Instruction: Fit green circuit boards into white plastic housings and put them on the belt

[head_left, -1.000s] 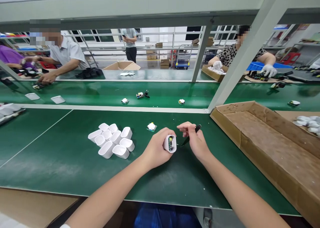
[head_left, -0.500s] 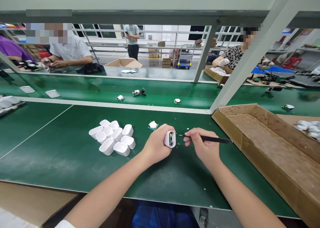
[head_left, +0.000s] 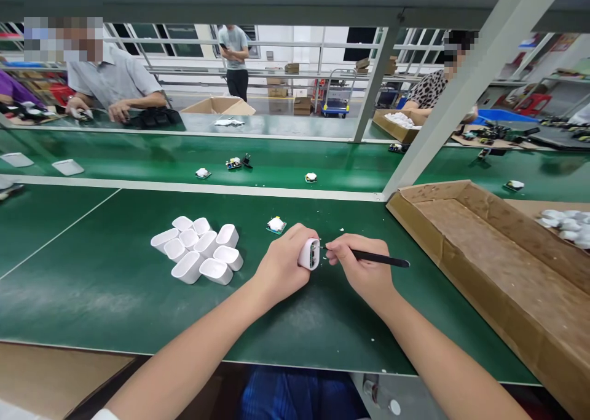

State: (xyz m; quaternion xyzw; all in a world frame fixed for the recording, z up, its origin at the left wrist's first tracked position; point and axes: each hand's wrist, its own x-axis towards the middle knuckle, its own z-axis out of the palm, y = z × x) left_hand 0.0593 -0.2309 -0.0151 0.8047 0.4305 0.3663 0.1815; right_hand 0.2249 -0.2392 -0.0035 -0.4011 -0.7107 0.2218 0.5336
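Note:
My left hand (head_left: 284, 261) is closed around a white plastic housing (head_left: 304, 255), its open end turned to the right with a circuit board (head_left: 313, 255) showing inside. Between the fingers of my right hand (head_left: 364, 263) is a pair of black tweezers (head_left: 380, 258), the thin tip pointing left at the housing's opening. Whether the tip touches the board I cannot tell. Just beyond my left hand, a small circuit board with a white lump on top (head_left: 276, 224) lies on the green bench. Several empty white housings (head_left: 188, 267) stand grouped to the left.
A shallow cardboard box (head_left: 488, 266) lies along the right side. Behind a pale rail, a green conveyor belt (head_left: 271, 149) carries boards and white lids (head_left: 68, 167). A slanted metal post (head_left: 442, 112) rises at right. Co-workers sit across the line; another person (head_left: 236, 60) stands behind.
My right hand has brought the tweezer tip left, up to the housing's opening. Boards and lids on the belt have shifted left, and the whole view has shifted a little.

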